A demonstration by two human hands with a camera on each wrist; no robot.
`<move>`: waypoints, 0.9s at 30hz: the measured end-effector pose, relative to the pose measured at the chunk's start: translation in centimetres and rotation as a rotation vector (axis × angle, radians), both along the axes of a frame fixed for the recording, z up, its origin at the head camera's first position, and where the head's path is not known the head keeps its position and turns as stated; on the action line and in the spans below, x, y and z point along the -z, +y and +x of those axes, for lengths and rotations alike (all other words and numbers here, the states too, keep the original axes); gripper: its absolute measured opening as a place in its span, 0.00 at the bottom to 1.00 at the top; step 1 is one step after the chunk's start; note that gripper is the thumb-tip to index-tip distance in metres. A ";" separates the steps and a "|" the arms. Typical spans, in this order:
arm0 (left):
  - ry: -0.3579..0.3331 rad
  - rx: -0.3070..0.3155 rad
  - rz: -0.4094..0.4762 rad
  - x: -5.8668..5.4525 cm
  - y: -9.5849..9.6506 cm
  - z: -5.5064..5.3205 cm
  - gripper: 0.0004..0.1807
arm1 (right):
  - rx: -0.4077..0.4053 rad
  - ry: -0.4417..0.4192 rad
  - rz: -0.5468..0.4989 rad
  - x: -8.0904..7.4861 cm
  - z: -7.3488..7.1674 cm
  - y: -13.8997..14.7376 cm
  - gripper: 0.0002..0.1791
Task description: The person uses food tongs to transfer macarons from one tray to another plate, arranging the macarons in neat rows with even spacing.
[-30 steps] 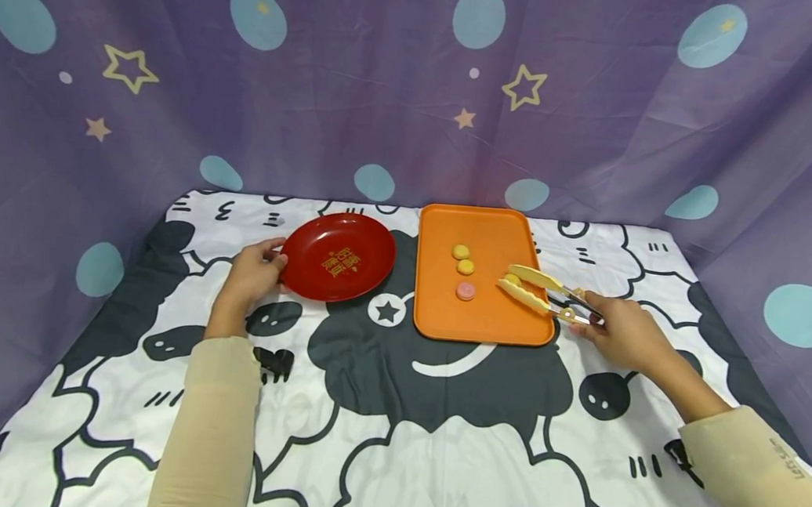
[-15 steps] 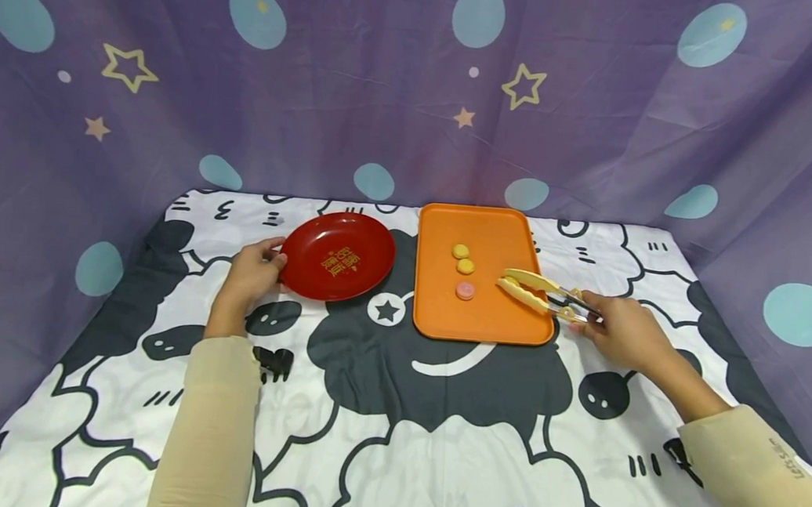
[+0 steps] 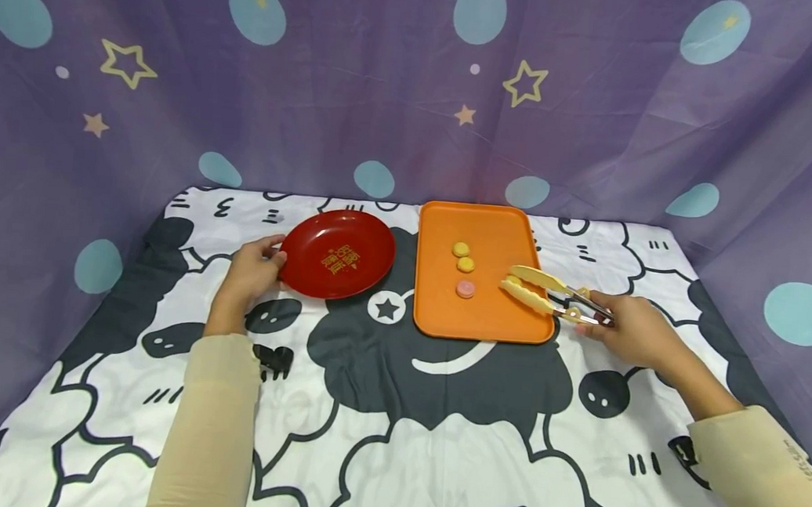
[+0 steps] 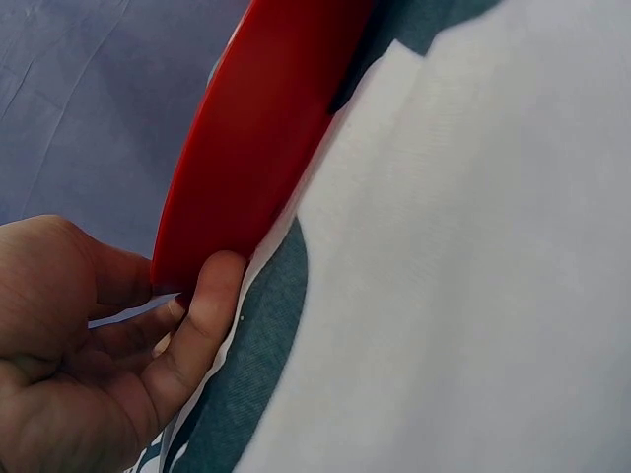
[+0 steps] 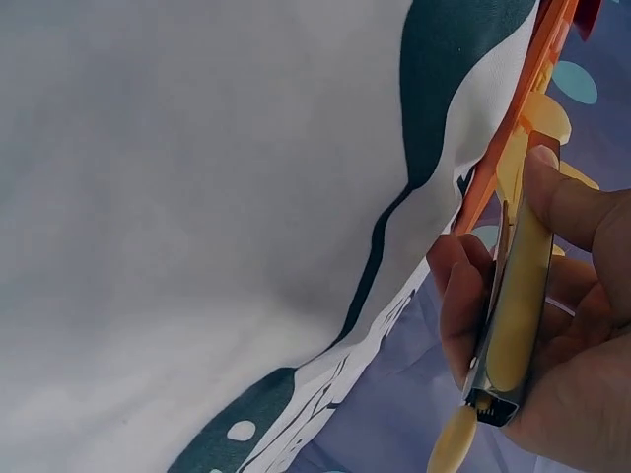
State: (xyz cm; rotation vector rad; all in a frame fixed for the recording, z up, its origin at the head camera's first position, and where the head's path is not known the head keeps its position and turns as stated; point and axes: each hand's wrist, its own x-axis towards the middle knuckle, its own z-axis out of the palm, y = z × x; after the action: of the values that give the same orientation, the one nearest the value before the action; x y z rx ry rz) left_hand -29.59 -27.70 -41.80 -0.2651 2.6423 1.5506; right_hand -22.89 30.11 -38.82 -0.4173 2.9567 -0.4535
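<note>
My left hand [image 3: 258,264] grips the left rim of a red plate [image 3: 341,252] with gold lettering; in the left wrist view the thumb [image 4: 212,296] lies over the rim of the plate [image 4: 258,128]. My right hand [image 3: 629,326] holds yellow tongs [image 3: 539,289] by the handle, their tips lying close together over the right side of an orange tray [image 3: 493,322]. On the tray lie two small yellow discs [image 3: 460,249] [image 3: 466,265] and a pink disc [image 3: 465,290]. The right wrist view shows fingers wrapped around the tongs handle [image 5: 518,315].
A white cloth with black cartoon shapes [image 3: 395,410] covers the table. Purple fabric with blue dots and stars [image 3: 389,87] hangs behind and at both sides. Plate and tray sit side by side near the back.
My right hand and the tongs have shifted slightly to the right over the tray. My left hand has stayed on the plate's rim.
</note>
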 end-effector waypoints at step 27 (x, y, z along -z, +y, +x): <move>-0.001 -0.003 0.018 0.0 0.1 -0.1 0.28 | 0.032 -0.067 -0.042 -0.8 0.1 0.6 0.42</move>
State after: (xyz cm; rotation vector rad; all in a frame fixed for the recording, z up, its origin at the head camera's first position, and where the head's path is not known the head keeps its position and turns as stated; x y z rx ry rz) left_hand -29.67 -27.57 -41.79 -0.2683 2.6269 1.5745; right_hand -22.82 30.76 -38.05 -0.3525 2.8977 -0.5233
